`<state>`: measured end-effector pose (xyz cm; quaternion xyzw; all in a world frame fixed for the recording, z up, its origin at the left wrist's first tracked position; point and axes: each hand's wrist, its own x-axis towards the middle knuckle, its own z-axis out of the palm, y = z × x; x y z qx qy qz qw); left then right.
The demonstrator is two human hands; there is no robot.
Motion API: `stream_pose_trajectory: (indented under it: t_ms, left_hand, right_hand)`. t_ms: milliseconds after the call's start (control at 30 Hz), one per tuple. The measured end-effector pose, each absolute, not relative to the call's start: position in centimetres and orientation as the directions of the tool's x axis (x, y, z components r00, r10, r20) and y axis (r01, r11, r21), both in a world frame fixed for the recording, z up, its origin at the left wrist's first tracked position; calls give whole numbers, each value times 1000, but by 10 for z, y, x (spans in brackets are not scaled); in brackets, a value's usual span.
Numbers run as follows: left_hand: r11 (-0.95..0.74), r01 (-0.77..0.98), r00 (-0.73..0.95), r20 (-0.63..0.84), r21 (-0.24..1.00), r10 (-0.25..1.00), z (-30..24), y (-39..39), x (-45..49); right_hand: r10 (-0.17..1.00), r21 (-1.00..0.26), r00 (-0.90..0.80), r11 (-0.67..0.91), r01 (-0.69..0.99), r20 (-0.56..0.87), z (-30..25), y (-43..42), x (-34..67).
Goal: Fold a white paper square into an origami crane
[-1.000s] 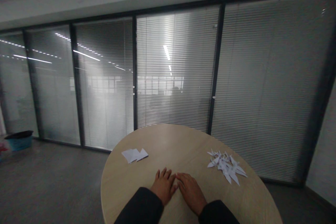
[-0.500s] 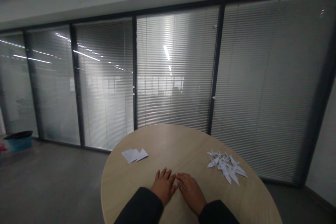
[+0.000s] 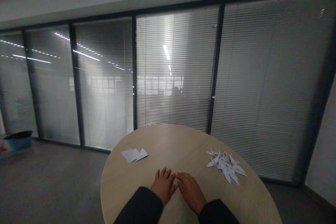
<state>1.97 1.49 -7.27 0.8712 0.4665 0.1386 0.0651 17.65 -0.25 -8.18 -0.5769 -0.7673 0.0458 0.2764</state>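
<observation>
My left hand [image 3: 163,185] lies palm down on the round wooden table [image 3: 170,140], fingers spread and nothing in it. Close beside it, my right hand [image 3: 191,191] rests on the tabletop with its fingers stretched out, also holding nothing. The fingertips of both hands nearly meet; whether they touch I cannot tell. Several white paper sheets [image 3: 134,155] lie overlapping to the left, beyond my left hand. Over on the right, past my right hand, sits a pile of folded white paper pieces [image 3: 225,165] with pointed ends, like origami cranes.
Glass partitions [image 3: 173,70] with closed blinds and dark frames stand behind the table. A blue bin with a black liner [image 3: 19,141] is on the grey floor [image 3: 60,182] at far left, near a red item cut off by the frame edge.
</observation>
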Motion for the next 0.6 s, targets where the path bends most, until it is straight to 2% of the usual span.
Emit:
stream_pose_trajectory:
  t_ms: [600]
  left_hand:
    - [-552,790,518,190,265,834,-71,14,20]
  right_hand:
    - [906,-399,-182,339,852,382,-82,-3,177]
